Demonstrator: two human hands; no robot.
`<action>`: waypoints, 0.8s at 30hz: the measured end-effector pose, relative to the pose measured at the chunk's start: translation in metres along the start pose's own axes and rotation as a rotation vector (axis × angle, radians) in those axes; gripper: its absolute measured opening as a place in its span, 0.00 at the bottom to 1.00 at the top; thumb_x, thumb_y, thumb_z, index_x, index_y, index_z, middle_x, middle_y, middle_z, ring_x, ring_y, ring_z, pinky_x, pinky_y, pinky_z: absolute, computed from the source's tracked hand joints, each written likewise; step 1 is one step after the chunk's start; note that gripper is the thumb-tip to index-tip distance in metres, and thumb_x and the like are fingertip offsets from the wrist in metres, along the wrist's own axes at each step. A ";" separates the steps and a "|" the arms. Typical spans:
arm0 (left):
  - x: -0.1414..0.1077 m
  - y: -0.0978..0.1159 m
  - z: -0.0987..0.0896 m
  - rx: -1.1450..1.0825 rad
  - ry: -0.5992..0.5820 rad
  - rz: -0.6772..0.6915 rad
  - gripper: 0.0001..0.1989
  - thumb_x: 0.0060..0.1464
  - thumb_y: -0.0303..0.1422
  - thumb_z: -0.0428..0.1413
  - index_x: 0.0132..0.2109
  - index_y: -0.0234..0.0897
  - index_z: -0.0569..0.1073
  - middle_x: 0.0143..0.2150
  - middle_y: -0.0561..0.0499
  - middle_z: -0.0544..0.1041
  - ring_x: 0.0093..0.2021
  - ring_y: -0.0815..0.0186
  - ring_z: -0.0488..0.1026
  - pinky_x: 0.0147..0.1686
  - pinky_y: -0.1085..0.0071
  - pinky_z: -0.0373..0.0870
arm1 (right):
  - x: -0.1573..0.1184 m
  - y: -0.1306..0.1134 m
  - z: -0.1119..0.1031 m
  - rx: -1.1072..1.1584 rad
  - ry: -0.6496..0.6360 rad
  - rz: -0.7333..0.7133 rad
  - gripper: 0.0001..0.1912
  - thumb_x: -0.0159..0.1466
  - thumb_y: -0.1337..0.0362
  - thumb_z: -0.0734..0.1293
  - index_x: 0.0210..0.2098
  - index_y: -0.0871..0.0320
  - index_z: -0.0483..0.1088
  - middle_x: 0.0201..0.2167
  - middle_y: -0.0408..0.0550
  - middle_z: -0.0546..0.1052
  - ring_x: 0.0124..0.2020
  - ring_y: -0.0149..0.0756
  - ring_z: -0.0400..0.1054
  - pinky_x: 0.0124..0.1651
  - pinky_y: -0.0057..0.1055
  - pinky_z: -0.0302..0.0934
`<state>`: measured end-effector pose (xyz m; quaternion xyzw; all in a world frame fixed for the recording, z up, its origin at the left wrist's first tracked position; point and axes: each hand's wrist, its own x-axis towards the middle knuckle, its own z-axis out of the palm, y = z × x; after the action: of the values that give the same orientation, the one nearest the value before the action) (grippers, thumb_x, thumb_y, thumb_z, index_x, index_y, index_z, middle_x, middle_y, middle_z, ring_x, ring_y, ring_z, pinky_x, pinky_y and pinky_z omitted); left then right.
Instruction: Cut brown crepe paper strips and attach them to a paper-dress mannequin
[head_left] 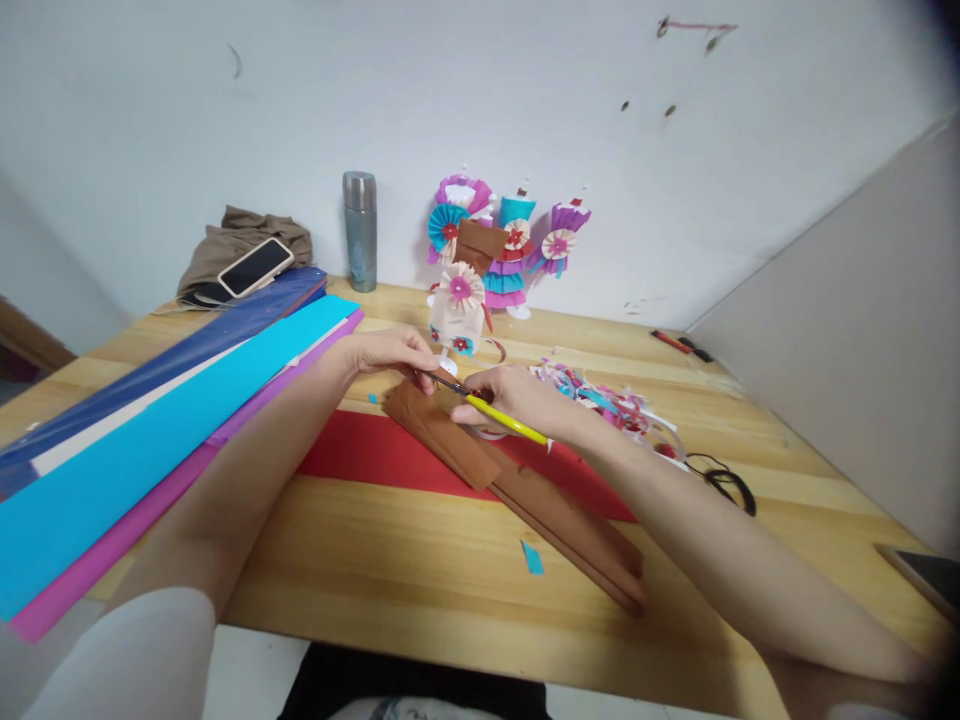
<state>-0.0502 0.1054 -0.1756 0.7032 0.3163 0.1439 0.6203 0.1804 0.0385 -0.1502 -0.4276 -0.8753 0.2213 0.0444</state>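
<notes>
My right hand [517,398] is closed on scissors with a yellow handle [506,420], whose dark blades point left. Near the blade tips, the fingers of my left hand [397,352] are pinched together; what they hold is too small to make out. Below both hands lies folded brown crepe paper [570,520], with a shorter brown piece [442,435] at its upper end. It crosses over a strip of red paper [360,447] on the wooden table [360,570]. A small figure with a cream skirt and pleated rosette [457,315] stands just behind my hands.
Decorated paper figures [516,250] and a metal flask [361,235] stand by the wall. Blue paper [180,400], purple paper [112,555] and a phone [256,267] are at left. Paper scraps [615,402], a black cable [731,485] and pens [671,341] lie at right.
</notes>
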 end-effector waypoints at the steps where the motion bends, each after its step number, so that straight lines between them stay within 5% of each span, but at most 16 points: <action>1: 0.000 0.001 0.001 0.004 0.007 0.003 0.22 0.43 0.47 0.67 0.34 0.29 0.82 0.26 0.43 0.81 0.29 0.65 0.78 0.37 0.71 0.73 | -0.001 -0.001 0.000 0.004 -0.009 -0.001 0.26 0.60 0.41 0.63 0.21 0.57 0.60 0.15 0.41 0.66 0.19 0.29 0.58 0.26 0.27 0.46; 11: -0.023 0.026 -0.009 0.154 0.110 0.150 0.17 0.46 0.44 0.65 0.26 0.32 0.81 0.26 0.44 0.81 0.33 0.62 0.78 0.45 0.64 0.73 | -0.042 0.009 -0.020 0.227 -0.027 -0.027 0.26 0.59 0.42 0.66 0.20 0.57 0.59 0.19 0.39 0.55 0.22 0.28 0.48 0.24 0.29 0.41; 18: -0.046 0.056 -0.004 0.185 0.099 0.339 0.20 0.43 0.47 0.66 0.19 0.34 0.77 0.45 0.40 0.81 0.43 0.57 0.76 0.49 0.60 0.69 | -0.066 0.038 -0.007 0.269 -0.099 0.081 0.24 0.57 0.43 0.68 0.24 0.59 0.65 0.20 0.38 0.58 0.23 0.27 0.49 0.25 0.27 0.44; 24: -0.045 0.081 0.032 0.188 0.042 0.397 0.18 0.47 0.44 0.65 0.21 0.34 0.78 0.42 0.39 0.82 0.44 0.54 0.77 0.48 0.59 0.70 | -0.077 0.035 0.000 0.506 0.204 0.075 0.21 0.54 0.47 0.71 0.30 0.59 0.66 0.21 0.38 0.62 0.22 0.28 0.55 0.25 0.27 0.50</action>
<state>-0.0439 0.0495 -0.0952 0.8032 0.1964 0.2479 0.5048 0.2542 -0.0017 -0.1565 -0.4551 -0.7668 0.3903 0.2293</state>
